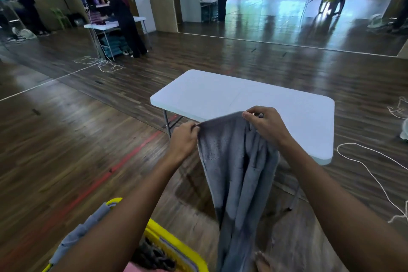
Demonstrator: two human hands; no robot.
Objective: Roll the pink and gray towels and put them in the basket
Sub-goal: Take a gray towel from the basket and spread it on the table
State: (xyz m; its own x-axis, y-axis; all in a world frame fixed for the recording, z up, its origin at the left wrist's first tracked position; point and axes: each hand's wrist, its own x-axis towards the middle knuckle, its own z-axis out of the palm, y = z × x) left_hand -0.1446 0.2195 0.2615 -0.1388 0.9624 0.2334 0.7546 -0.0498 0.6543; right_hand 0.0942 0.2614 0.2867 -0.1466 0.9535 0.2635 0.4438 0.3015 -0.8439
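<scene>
While two grips hold it up, one gray towel (238,172) hangs unrolled in the air at the near edge of one white desk (220,95). Left grip (184,139) pinches the top hem's left end, and right grip (268,125) pinches its right. One yellow basket (174,247) sits low on the left, with pink showing inside.

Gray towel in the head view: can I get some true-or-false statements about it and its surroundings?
Both the left hand and the right hand pinch the top edge of the soft gray towel. True.
The towel lies flat on the white plastic folding table. False: it hangs unrolled in front of it.
The yellow plastic basket stands on the table. False: it sits low, beneath the left arm.
A white cord lies on the wooden floor. True.
</scene>
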